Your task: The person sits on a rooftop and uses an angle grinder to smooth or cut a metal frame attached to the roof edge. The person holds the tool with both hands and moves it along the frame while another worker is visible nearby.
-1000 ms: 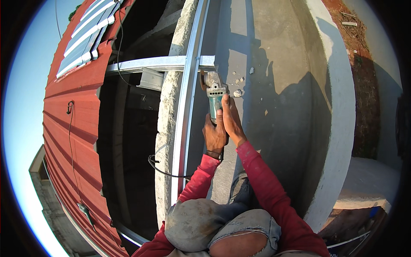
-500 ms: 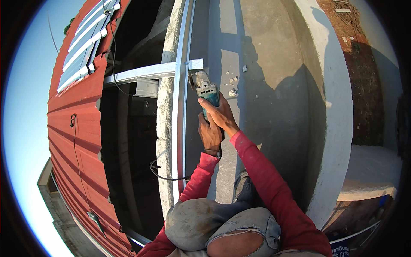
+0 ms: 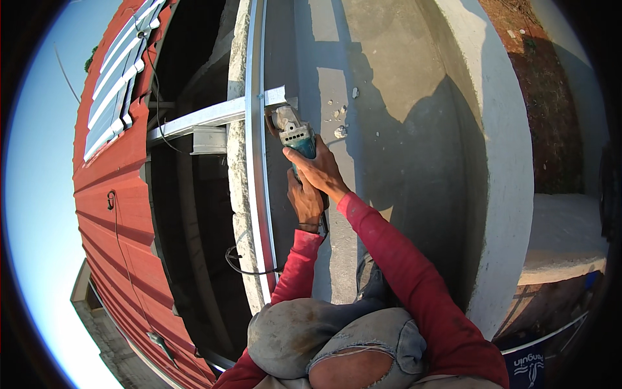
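the grinder point(image 3: 297, 135) sits upper centre of frame beside the metal rail point(image 3: 257, 168), left hand point(image 3: 306, 200) and right hand point(image 3: 320, 170) in closed grip round it; best hold it steady, the black cable point(image 3: 253, 273) clear of the disc point(image 3: 271, 123).

My right hand point(image 3: 317, 172) shifted from right side of grinder point(image 3: 297, 135); thumb point(image 3: 295, 157) now crosses body, ahead of left fingers point(image 3: 295, 184).

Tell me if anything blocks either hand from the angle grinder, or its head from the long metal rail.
Nothing visible does. The left hand and right hand both grip the angle grinder; its head sits close beside the long metal rail, and the loose rubble lies off to the right.
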The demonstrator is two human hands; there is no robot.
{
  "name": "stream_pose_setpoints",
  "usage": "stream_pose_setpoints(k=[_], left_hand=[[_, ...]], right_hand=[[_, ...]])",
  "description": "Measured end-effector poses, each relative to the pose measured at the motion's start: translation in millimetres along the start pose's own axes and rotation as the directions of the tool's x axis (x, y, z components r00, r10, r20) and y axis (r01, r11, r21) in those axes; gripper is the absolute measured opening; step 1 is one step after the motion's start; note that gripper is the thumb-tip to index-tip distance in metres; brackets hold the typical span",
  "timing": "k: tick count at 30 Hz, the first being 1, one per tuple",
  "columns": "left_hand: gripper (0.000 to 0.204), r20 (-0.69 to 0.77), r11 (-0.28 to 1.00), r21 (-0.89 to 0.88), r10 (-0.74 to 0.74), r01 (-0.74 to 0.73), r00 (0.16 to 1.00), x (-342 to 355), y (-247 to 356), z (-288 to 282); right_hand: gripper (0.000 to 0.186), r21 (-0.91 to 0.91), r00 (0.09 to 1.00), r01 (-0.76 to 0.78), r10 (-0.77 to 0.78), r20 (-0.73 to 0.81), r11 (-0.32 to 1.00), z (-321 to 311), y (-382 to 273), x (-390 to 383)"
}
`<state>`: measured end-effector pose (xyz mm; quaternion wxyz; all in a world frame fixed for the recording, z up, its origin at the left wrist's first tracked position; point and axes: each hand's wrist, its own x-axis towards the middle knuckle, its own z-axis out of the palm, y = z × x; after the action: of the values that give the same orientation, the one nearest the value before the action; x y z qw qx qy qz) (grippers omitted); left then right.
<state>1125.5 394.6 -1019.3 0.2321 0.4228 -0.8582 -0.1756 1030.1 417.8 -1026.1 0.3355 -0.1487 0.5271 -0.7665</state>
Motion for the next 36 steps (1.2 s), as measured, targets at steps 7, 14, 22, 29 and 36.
stream_pose_setpoints(k=[7,14,22,29,36], left_hand=[[0.056,0.042,0.991,-0.094,-0.09,0.093,0.995,2.5,7.6,-7.1],[0.063,0.067,0.989,-0.067,-0.124,0.128,0.99,3.5,-5.6,-7.1],[0.046,0.042,0.99,-0.109,-0.082,0.086,0.996,6.7,1.4,-12.6],[0.057,0.12,0.997,-0.066,-0.02,0.028,0.993,11.2,3.0,-11.5],[0.072,0.069,0.998,-0.031,-0.046,0.049,0.997,-7.1,-18.0,-14.8]], right_hand=[[0.067,0.025,1.0,0.02,-0.02,-0.002,0.999,5.0,-1.9,-0.8],[0.068,0.012,1.0,0.007,-0.007,-0.006,1.0,5.7,-1.5,-2.1],[0.068,0.017,0.999,-0.007,0.008,-0.031,1.0,12.5,-3.1,-2.7],[0.07,0.005,0.999,-0.032,0.032,-0.042,0.999,3.6,-6.6,4.5],[0.073,0.051,1.0,-0.021,0.021,0.009,0.998,3.3,-1.7,-22.0]])
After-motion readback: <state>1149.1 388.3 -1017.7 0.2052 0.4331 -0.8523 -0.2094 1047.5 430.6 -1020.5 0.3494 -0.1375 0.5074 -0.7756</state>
